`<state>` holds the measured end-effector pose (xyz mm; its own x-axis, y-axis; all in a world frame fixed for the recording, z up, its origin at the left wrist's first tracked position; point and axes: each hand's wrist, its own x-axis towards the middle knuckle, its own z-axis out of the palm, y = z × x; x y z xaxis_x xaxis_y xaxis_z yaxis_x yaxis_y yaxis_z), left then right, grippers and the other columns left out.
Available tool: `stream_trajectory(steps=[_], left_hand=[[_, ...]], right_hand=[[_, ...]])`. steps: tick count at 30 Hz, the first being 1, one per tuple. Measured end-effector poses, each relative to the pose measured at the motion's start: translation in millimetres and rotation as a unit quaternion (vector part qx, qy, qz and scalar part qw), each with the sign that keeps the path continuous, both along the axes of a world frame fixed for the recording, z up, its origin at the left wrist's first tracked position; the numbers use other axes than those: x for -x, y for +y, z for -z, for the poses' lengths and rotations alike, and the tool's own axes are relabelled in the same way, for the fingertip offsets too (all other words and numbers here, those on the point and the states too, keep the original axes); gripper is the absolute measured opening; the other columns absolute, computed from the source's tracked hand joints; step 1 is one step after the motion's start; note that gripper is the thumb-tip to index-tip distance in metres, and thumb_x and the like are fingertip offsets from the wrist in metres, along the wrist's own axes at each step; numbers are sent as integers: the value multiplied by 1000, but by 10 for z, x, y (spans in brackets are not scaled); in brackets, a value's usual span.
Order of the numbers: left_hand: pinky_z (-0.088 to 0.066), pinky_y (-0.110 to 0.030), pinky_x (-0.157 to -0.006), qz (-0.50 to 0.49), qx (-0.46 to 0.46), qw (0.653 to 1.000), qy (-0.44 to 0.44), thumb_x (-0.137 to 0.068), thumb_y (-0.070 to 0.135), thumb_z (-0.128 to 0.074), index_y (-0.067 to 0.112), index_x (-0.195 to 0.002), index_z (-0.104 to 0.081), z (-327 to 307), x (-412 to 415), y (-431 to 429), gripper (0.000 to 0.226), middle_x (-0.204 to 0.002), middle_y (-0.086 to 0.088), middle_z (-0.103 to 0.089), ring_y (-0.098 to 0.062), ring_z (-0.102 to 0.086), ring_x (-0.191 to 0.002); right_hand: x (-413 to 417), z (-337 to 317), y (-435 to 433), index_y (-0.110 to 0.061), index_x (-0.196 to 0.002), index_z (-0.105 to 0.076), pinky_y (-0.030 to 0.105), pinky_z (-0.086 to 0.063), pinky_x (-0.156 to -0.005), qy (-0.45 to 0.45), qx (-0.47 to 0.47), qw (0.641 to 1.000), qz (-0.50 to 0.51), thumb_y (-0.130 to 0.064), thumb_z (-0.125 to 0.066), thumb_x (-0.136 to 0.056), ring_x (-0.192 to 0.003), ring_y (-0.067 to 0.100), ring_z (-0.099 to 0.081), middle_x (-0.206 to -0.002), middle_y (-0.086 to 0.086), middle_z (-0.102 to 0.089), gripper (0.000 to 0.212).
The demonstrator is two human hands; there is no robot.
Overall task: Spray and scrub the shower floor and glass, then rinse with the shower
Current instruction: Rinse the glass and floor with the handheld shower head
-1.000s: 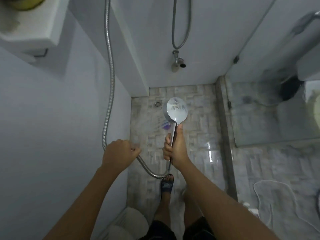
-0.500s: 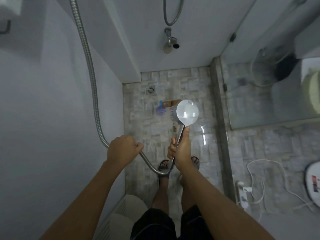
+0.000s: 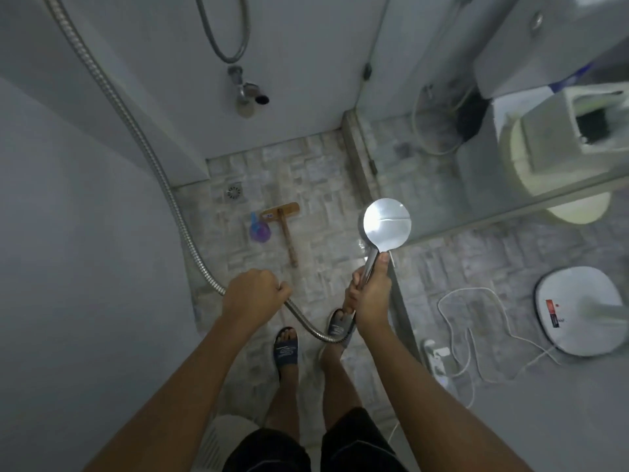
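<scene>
My right hand grips the chrome handle of the round shower head, held over the right side of the tiled shower floor, close to the glass panel. My left hand grips the metal hose, which runs up the left wall and loops under my hands. A wooden scrub brush and a purple spray bottle lie on the floor near the drain.
A tap juts from the back wall. My feet in dark sandals stand on the tiles. Beyond the glass are a toilet, a white appliance base and a power strip with white cable.
The shower head and my right hand have moved right, toward the glass. The view tilted down, and the brush and bottle now show fully. My left hand still holds the hose.
</scene>
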<state>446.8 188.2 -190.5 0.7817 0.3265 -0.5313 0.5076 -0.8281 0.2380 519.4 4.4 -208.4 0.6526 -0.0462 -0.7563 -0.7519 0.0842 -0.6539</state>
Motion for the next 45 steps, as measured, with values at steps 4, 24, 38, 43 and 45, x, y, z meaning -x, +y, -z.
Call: stream_trajectory(steps=[4,24,38,43,45], left_hand=[[-42,-30,-48,20,9,1000,-1,-86,35,-59,13,-46,-52,34,-355,-294,46,-47,-1,-50,-22,-55,-50],[-26,-28,-47,-102,-9,991,-81,-96,31,-54,12,-52,-57,0,-1717,-503,48,-49,1,-43,-18,-45,-52],[-35,-28,-53,-146,-30,987,-68,-92,35,-58,10,-59,-63,-24,-1398,-88,42,-55,-2,-49,-26,-57,-60],[-37,-27,-50,-209,-21,977,-40,-90,36,-61,14,-48,-53,-35,-720,143,48,-54,-4,-56,-22,-56,-54],[-33,-26,-49,-225,-38,973,-25,-91,37,-60,9,-56,-62,-50,-452,271,45,-53,1,-51,-17,-49,-51]], right_hand=[[-289,28,-301,-15,-53,-39,23,-23,-44,-10,30,999,25,-80,-31,-82,-38,16,-24,-43,4,-28,72],[-1983,-6,-209,-15,-58,-42,23,-26,-43,-97,20,995,6,-74,-25,-94,-38,16,-28,-46,3,-31,71],[-1740,139,188,-18,-55,-39,22,-24,-42,-25,-36,996,-76,-84,-27,-86,-35,17,-23,-44,2,-25,74],[-944,287,518,-18,-56,-39,21,-24,-42,32,-72,992,-97,-90,-30,-79,-35,17,-23,-47,4,-24,76],[-633,322,670,-18,-58,-38,21,-25,-41,51,-84,990,-102,-91,-31,-78,-35,17,-22,-48,4,-23,76]])
